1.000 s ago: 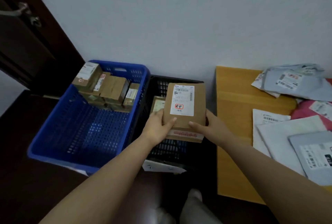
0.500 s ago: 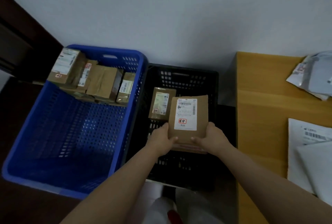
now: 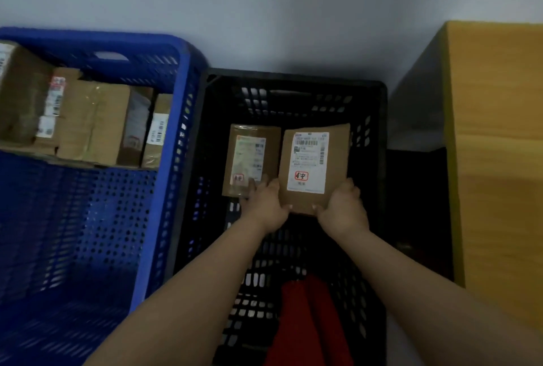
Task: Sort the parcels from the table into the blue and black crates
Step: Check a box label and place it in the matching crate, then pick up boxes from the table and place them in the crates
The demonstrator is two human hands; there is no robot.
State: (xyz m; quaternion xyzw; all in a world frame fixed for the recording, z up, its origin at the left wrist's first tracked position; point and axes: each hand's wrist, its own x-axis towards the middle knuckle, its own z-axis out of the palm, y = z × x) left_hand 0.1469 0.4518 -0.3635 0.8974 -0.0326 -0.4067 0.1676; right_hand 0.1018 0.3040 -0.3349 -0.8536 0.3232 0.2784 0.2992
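Pale wall (image 3: 264, 7) across the top of the head view. Blue crate (image 3: 164, 218) fills the left side, perforated walls and floor, its far end packed with a row of brown cardboard boxes (image 3: 88, 122) standing side by side, white labels and barcodes on several; the near part of its floor shows bare mesh. Black crate (image 3: 379, 136) sits just beside it to the right, sides touching or nearly so, slotted walls. Wooden counter (image 3: 499, 145) at the right edge, yellow-orange top, well apart from the blue crate and next to the black one with a dark gap between. Something red (image 3: 305, 318) low in the frame at the near end of the black crate, too blurred to identify. Both bare forearms reach forward into the black crate. Held parcel (image 3: 314, 166), flat brown envelope with a white shipping label and a red-framed stamp, is inside the black crate toward its right side, label up, slightly tilted. Second parcel (image 3: 249, 157), similar brown envelope with label, lies on the crate floor just left of it. Left hand (image 3: 266, 207) grips the held parcel's near left corner, its fingers reaching over the second parcel's near edge. Right hand (image 3: 342, 205) grips the near right corner, fingers curled under.
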